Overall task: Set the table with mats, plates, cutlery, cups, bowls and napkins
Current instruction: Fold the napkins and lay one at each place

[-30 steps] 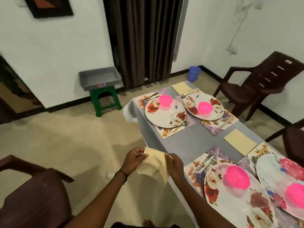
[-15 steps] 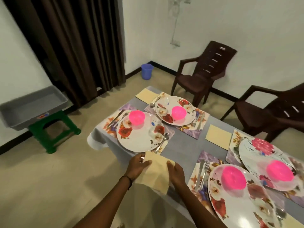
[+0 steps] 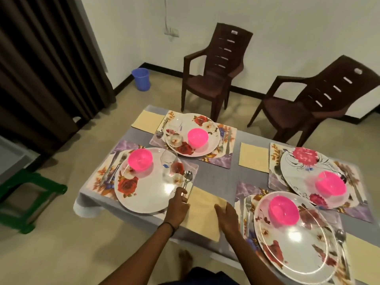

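Spreading a napkin [image 3: 203, 212] beside the spoon [image 3: 187, 178], the right hand [image 3: 228, 218] is pressing flat, the grip of the left hand [image 3: 177, 204] unclear; squaring it with the mat [image 3: 103, 177] is looking wise.

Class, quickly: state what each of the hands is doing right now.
Left hand: open, fingers touching the napkin at its left edge.
Right hand: open, resting flat on its right edge.

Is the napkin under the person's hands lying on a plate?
No, the napkin lies flat on the grey tablecloth, between the near left plate and the near right plate.
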Motion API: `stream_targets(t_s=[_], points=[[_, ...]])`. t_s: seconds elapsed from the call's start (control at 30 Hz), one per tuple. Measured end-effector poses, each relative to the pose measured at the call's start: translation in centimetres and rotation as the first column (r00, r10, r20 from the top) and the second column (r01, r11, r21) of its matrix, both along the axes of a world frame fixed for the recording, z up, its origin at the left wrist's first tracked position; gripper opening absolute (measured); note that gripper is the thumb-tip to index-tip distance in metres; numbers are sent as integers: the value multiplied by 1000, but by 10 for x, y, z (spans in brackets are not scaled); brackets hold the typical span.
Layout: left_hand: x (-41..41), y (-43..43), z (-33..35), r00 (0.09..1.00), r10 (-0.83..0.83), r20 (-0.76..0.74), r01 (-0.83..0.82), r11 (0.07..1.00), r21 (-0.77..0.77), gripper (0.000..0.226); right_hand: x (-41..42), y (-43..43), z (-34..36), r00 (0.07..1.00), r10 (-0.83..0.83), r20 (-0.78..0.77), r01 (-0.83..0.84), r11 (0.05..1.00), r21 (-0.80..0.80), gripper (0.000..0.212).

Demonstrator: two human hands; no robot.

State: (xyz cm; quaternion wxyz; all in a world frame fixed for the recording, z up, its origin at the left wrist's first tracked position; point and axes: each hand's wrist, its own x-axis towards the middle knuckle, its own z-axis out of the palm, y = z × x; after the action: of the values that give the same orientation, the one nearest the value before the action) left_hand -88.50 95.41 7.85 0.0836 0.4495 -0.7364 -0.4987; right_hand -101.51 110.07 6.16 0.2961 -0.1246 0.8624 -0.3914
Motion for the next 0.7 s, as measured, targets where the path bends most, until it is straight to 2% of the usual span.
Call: stream_targets(t_s=[0.1, 0.2, 0.33, 0.4, 0.57, 0.7], points=[[-22, -13, -13, 998, -65, 8, 66, 995, -78, 33, -25, -14, -9, 999, 33, -22, -32, 999, 25, 52], [-37, -19, -27, 987, -137, 80, 143, 987, -79, 32, -43, -23, -18, 998, 42, -37, -39, 995, 94, 51], [-48, -15, -34, 938, -284, 199, 306, 948, -91, 48, -57, -30, -28, 997, 55, -45, -49, 990, 129, 48], [-50, -13, -34, 914, -327, 240, 364, 922, -131, 49, -60, -31, -32, 997, 54, -54, -46, 989, 143, 50], [-53, -19, -36, 878, -350, 326, 436, 867, -243, 34, -63, -35, -38, 994, 78, -78, -68, 989, 131, 57], [-47, -22, -38, 819, -396, 416, 526, 808, -267, 22, -57, -35, -38, 985, 155, -75, -139, 973, 185, 66]])
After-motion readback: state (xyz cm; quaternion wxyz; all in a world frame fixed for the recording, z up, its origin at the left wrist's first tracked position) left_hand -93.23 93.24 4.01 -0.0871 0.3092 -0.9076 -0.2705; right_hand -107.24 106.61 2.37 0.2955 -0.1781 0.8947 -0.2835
